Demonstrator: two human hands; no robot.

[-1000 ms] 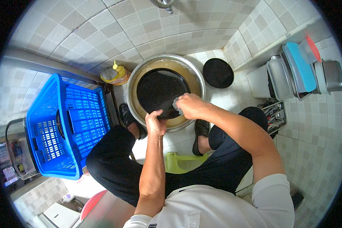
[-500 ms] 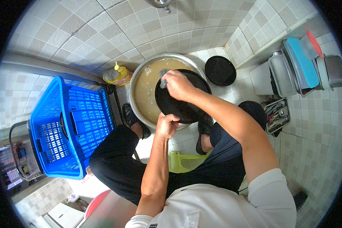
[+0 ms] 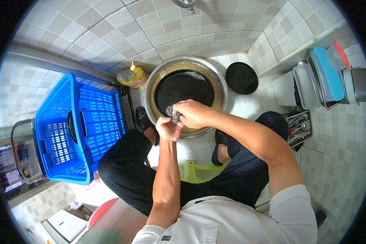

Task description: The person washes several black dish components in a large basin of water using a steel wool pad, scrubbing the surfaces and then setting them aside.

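A round black pan (image 3: pixel 184 87) lies in the large metal basin (image 3: pixel 220 73) of cloudy brownish water in front of me. Just over the pan's near edge, my right hand (image 3: pixel 190 113) is closed on a grey metal scouring pad (image 3: pixel 175 115). My left hand (image 3: pixel 169 129) comes up against it from below, its fingers closed at the pad's near side. The two hands nearly meet there, and they cover part of the basin's near rim. Whether the left fingers also touch the pan is hidden.
A second round black pan (image 3: pixel 242 77) rests on the tiled floor right of the basin. Left stand a yellow pump bottle (image 3: pixel 137 77) and a big blue plastic basket (image 3: pixel 75 134). Metal containers (image 3: pixel 306 83) and a utensil tray (image 3: pixel 300 127) are at right; a green stool (image 3: pixel 197 172) sits between my legs.
The pan has gone from being held tilted over the basin to lying in it. My left hand has left its rim, and my right hand with the scouring pad has come nearer, beside the left.
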